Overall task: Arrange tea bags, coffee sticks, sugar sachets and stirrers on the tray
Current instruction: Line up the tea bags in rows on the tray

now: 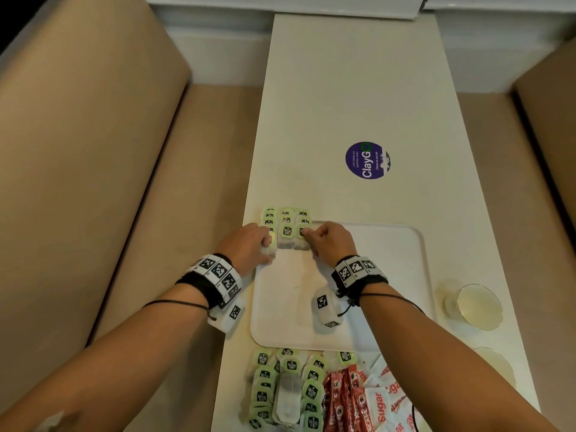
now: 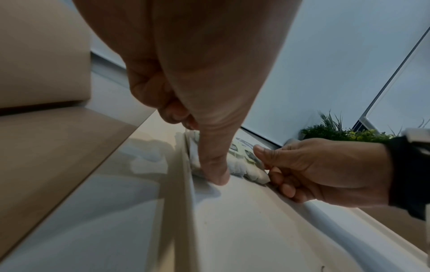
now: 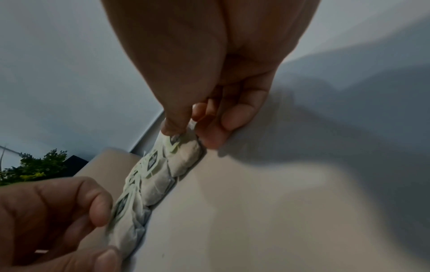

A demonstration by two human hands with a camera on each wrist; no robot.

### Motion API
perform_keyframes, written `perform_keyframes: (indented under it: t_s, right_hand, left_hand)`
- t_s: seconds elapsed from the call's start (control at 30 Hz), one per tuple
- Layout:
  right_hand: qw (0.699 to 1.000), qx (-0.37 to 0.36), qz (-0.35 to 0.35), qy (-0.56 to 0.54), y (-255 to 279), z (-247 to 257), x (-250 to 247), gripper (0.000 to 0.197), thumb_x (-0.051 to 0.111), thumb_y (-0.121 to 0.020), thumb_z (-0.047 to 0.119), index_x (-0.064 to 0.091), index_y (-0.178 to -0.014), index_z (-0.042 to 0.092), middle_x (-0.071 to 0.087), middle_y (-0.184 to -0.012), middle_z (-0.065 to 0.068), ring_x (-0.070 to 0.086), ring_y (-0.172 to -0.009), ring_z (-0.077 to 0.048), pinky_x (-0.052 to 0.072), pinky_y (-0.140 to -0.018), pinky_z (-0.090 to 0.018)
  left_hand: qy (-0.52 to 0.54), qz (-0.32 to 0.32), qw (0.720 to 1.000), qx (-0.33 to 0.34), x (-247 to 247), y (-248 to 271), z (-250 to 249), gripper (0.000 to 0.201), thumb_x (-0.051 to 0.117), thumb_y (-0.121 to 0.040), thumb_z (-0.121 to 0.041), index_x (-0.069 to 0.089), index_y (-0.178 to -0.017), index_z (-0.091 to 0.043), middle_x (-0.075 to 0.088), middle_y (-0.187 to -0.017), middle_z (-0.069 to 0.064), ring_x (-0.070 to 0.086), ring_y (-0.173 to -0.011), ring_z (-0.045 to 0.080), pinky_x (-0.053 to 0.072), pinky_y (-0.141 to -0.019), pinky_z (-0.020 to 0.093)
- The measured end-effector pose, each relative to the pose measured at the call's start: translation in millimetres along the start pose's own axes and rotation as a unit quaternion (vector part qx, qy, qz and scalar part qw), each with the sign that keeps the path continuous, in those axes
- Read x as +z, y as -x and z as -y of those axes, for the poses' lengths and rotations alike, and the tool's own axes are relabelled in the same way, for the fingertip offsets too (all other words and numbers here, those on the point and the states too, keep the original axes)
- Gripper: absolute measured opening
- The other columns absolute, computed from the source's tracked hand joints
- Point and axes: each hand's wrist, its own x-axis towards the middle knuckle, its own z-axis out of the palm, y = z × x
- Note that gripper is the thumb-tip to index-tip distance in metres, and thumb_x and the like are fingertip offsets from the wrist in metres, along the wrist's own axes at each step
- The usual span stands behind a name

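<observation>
A white tray (image 1: 383, 275) lies on the narrow white table. Green-tagged tea bags (image 1: 286, 227) stand in three short rows at the tray's far left corner. My left hand (image 1: 268, 244) grips the nearest bag of the left row, thumb pressed down on its near end (image 2: 216, 174). My right hand (image 1: 307, 233) pinches the tag of the nearest bag in the right row between thumb and forefinger (image 3: 179, 136). In the right wrist view the tea bags (image 3: 158, 185) run in a line between both hands. The rest of the tray floor is bare.
A loose heap of tea bags (image 1: 280, 388), red coffee sticks (image 1: 343, 400) and white sugar sachets (image 1: 385, 397) lies on the table before the tray's near edge. Two clear cups (image 1: 477, 307) stand right of the tray. Beige bench seats (image 1: 78, 151) flank the table.
</observation>
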Motion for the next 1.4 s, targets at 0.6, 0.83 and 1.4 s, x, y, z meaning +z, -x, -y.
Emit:
perform_keyframes:
  t_s: [0.6,0.83,1.4]
  right_hand:
    - [0.984,-0.109,0.115,0.080,133.9,-40.4,-21.0,0.018,0.066,-0.097,0.038,0.069,-0.094,0.021,0.068,-0.090,0.007,0.062,-0.081,-0.007,0.049,-0.074,-0.025]
    - [0.962,-0.122,0.152,0.194,185.5,-59.4,-19.3,0.021,0.062,-0.097,0.041,0.072,-0.102,0.023,0.069,-0.098,0.007,0.063,-0.088,-0.011,0.054,-0.083,-0.031]
    - [0.923,-0.082,0.179,0.331,226.1,-65.4,-4.8,0.054,0.076,-0.085,0.051,0.059,-0.127,0.021,0.069,-0.112,0.001,0.065,-0.099,-0.019,0.055,-0.087,-0.035]
  left_hand:
    - [0.036,0.145,0.981,0.127,40.8,112.6,-11.3,0.028,0.071,-0.084,-0.049,0.062,-0.106,-0.033,0.056,-0.093,-0.015,0.054,-0.084,0.007,0.048,-0.075,0.029]
    - [0.027,0.177,0.973,0.145,60.5,144.5,-22.7,0.028,0.068,-0.086,-0.047,0.063,-0.110,-0.033,0.053,-0.094,-0.015,0.053,-0.084,0.007,0.048,-0.077,0.028]
    - [0.004,0.186,0.970,0.155,76.3,190.6,-36.9,0.082,0.078,-0.066,-0.068,0.050,-0.134,-0.033,0.042,-0.113,-0.013,0.055,-0.098,0.012,0.049,-0.085,0.030]
